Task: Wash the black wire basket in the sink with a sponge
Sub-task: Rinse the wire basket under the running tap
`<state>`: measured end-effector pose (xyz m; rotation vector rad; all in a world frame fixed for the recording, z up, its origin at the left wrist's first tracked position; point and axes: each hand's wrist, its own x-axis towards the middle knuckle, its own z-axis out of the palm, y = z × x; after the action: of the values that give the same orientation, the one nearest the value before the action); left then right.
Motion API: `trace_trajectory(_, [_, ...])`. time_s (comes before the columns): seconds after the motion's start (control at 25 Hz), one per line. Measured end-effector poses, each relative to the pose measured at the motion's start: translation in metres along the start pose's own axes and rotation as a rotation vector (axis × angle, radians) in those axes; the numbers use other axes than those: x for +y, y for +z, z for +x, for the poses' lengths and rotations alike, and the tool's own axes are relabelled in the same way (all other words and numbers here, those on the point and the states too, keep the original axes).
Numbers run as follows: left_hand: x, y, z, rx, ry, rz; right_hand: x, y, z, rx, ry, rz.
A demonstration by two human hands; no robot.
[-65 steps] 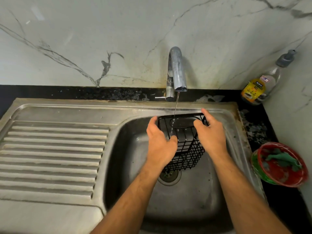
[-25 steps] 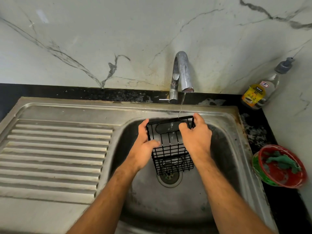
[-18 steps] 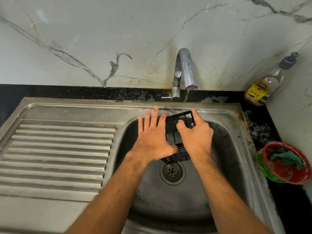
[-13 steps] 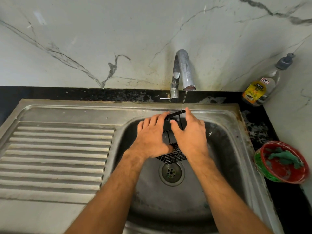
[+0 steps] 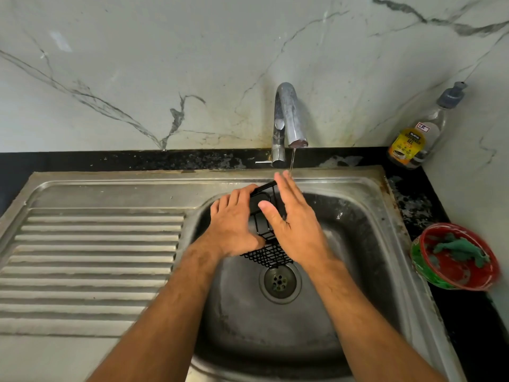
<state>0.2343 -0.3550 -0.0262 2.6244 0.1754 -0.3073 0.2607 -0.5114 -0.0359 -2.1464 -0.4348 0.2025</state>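
Black wire basket mostly behind hands; bottle label unreadable

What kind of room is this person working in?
Most likely a home kitchen. There is a steel sink with a ribbed drainboard, a running tap against a marble wall, and a dish gel bottle on the black counter.
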Motion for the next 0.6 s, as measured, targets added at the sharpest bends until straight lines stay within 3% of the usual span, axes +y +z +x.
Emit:
trace_trajectory(0.16, [-0.015,0.000,-0.010,-0.011,-0.057,-0.060,0.016,-0.004,-0.001,-0.037,0.181,0.157])
trace_trajectory(0.36, [-0.017,0.001,-0.009,0.003,-0.061,-0.074,-0.002,0.008,0.003,-0.082,0.049,0.169])
trace_trajectory(0.52, [-0.021,-0.001,-0.012,-0.026,-0.098,-0.127,0.021,0.004,0.007,-0.092,0.245,0.141])
trace_trajectory(0.6, [-0.017,-0.003,-0.011,-0.049,-0.095,-0.083,0.023,0.005,0.007,-0.112,0.235,0.132])
